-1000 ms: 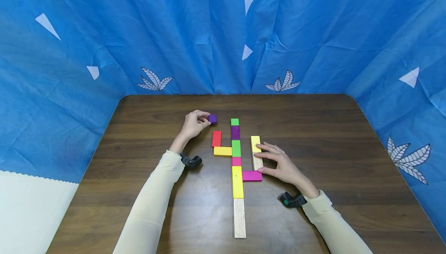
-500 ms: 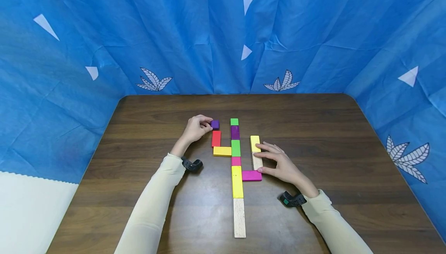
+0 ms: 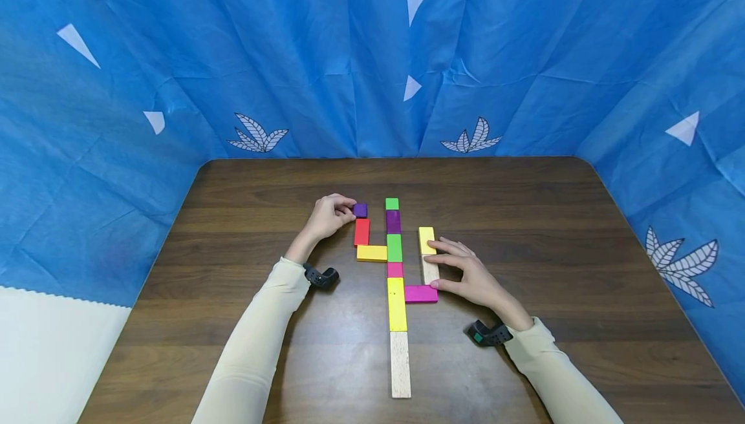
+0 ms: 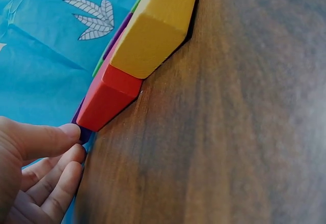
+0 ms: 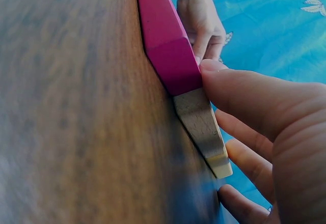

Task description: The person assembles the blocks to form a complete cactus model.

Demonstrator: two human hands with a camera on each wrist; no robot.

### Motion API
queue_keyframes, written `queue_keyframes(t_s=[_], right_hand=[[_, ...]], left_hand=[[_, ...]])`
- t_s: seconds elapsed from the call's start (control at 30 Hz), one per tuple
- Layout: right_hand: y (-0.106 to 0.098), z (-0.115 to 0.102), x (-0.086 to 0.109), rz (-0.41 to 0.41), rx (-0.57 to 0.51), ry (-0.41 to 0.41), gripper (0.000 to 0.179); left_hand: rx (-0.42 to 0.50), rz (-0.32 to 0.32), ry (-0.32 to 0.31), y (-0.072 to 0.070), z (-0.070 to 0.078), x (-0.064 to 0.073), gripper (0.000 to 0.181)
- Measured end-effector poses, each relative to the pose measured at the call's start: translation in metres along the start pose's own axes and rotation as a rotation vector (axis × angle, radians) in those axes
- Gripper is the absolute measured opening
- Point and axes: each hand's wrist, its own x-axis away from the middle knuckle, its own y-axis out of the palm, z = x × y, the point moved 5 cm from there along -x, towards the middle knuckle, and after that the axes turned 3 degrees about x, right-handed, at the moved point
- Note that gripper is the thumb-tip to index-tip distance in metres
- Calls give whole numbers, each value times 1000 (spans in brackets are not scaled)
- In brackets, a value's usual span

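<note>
My left hand (image 3: 330, 216) pinches a small purple block (image 3: 360, 211) at the far end of the red block (image 3: 362, 232). In the left wrist view most of that purple block (image 4: 85, 134) is hidden behind the thumb and the red block. A yellow-orange block (image 3: 372, 253) joins the red one to the central column. Over on the right, my right hand (image 3: 474, 276) rests lightly with fingers extended beside a pale yellow block (image 3: 427, 240) and a plain wooden block (image 3: 430, 270). Its thumb lies near the corner of a magenta block (image 3: 420, 294).
The central column runs away from me: a long wooden block (image 3: 400, 364), a long yellow block (image 3: 397, 304), a pink block (image 3: 394, 269), a green block (image 3: 394, 247), a dark purple block (image 3: 392, 222) and a small green block (image 3: 392, 203). A blue curtain (image 3: 326, 55) surrounds the brown table (image 3: 233, 230).
My left hand has brought the small purple block toward me and slightly right, up to the red block's far end. The right hand has stayed in place.
</note>
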Motion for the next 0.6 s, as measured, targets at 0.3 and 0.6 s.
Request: queue_keyframes(t_s=[0.3, 0.6], right_hand=[[0, -1, 0, -2, 1, 5, 49], [0, 0, 0, -7, 5, 4, 49]], left_hand=[[-10, -10, 18, 1, 2, 0, 29], [-15, -36, 3, 1, 3, 0, 30]])
